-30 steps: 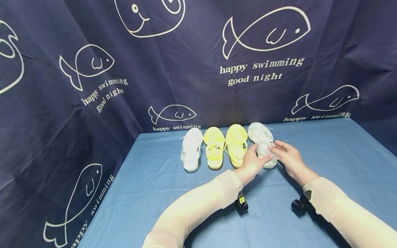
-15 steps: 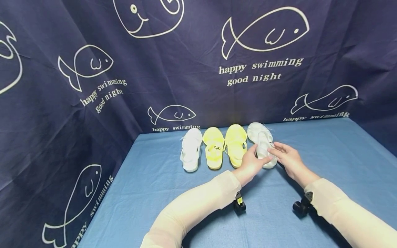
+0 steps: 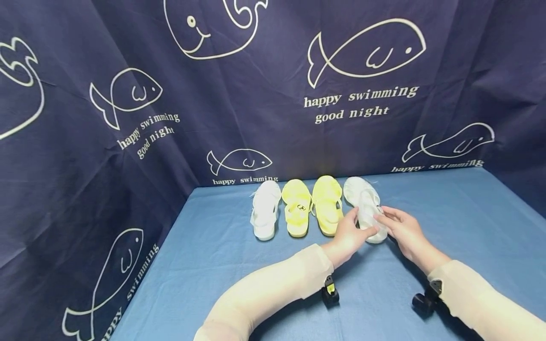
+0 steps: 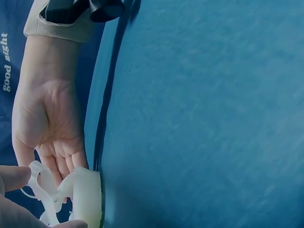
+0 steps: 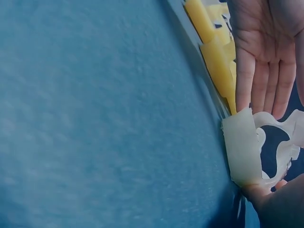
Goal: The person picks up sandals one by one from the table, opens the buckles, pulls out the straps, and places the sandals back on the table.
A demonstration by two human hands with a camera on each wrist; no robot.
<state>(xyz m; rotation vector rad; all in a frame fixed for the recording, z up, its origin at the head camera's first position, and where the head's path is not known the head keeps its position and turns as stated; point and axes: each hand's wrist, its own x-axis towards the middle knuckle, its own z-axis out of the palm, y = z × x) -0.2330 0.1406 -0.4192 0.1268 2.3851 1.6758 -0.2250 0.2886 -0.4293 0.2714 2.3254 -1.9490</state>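
A translucent white jelly sandal [image 3: 365,201] lies at the right end of a row, its toe toward the back cloth. My left hand [image 3: 347,237] holds its left side near the heel, thumb at the heel strap. On the opposite side, my right hand [image 3: 407,232] holds it with the thumb on the strap and fingers along the outer edge. In the left wrist view, the sandal's pale heel [image 4: 88,192] sits between both hands. The right wrist view shows the thick sole at the heel [image 5: 241,147], where the left fingertips [image 5: 244,92] meet its edge.
Left of it stand two yellow sandals [image 3: 327,203], [image 3: 297,215], the nearer one beside my left hand, and another white sandal [image 3: 265,208]. They rest on a blue cloth-covered table [image 3: 204,265]. A dark blue printed curtain [image 3: 273,118] rises behind and along the left.
Both hands and the right white sandal have shifted slightly toward me, the heel a little farther from the yellow sandals' line. The whole view has also dipped slightly; the other sandals stay put.
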